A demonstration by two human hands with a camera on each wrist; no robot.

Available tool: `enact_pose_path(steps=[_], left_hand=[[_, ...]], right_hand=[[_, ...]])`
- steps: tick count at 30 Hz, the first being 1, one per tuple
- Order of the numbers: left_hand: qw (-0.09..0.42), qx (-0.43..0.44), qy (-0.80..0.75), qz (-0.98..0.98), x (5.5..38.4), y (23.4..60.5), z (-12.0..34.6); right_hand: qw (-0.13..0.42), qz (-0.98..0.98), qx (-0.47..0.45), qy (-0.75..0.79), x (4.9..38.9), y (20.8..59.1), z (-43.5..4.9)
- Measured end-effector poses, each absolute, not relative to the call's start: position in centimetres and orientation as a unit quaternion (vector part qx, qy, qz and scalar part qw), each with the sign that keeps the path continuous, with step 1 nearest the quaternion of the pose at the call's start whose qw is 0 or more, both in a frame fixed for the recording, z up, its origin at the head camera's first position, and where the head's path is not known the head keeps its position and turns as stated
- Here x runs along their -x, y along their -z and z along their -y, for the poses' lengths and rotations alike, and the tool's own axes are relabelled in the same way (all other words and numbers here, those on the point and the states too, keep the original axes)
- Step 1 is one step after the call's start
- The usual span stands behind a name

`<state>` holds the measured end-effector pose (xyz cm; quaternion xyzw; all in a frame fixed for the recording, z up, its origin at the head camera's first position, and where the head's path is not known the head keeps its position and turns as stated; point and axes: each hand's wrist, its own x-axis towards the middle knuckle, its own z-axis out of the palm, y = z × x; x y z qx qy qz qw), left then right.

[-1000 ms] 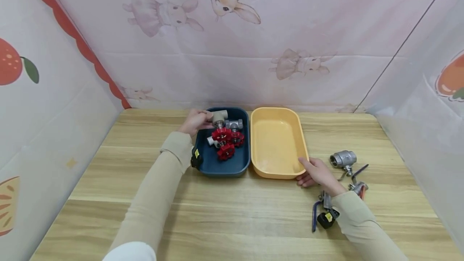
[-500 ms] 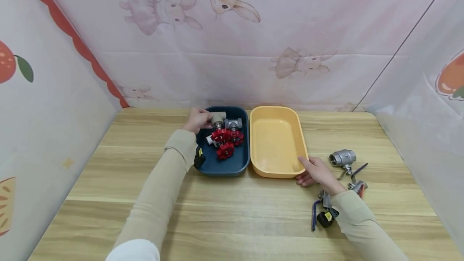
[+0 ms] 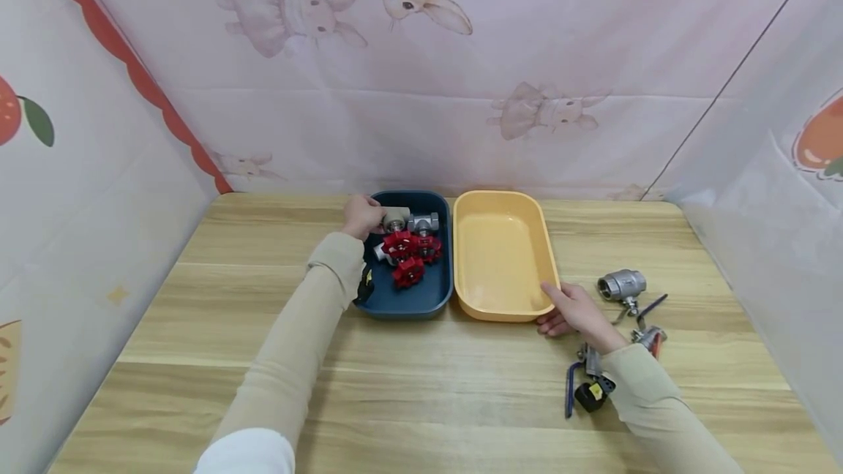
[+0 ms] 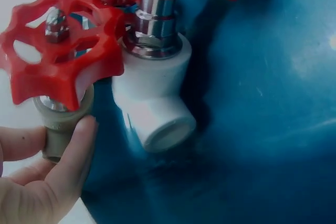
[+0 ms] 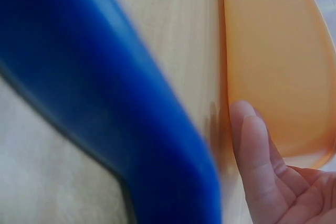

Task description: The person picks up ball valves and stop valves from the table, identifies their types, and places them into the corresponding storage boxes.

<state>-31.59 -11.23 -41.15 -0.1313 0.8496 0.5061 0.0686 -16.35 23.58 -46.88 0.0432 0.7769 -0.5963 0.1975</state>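
Observation:
My left hand (image 3: 361, 217) reaches over the left rim of the dark blue tray (image 3: 402, 306). Thumb and fingers pinch the beige pipe body of a valve (image 4: 60, 129) that has a red handwheel (image 4: 92, 59). Beside it in the tray lies a white-bodied valve (image 4: 152, 87), its wheel also red. A metal valve (image 3: 424, 223) lies to their right. At the near right corner of the yellow tray (image 3: 503, 317), my right hand (image 3: 579, 313) grips the rim, thumb over the edge and fingers along the outside wall. This tray's bare floor shows.
Right of the yellow tray several metal ball valves lie on the wooden table (image 3: 421, 401). One large valve (image 3: 622, 284) is farthest back; a blue lever (image 3: 570, 390) lies nearer, close to the right wrist. Printed cloth walls (image 3: 408, 130) stand behind and at both sides.
The left hand and sleeve have shifted slightly right, and the pinched valve has tipped a little inside the blue tray. The right hand keeps its place on the yellow tray.

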Motion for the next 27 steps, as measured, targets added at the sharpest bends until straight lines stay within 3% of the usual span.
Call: enact_pose_path(steps=[13, 27], left_hand=[[0.043, 0.094, -0.398, -0.912, 31.36, 41.49, 10.80], [0.111, 0.068, -0.406, -0.905, 31.38, 41.41, 11.08]], right_hand=[[0.194, -0.778, -0.042, 0.596, 16.43, 46.90, -23.60], [0.198, -0.774, -0.043, 0.600, 16.42, 46.54, -23.56]])
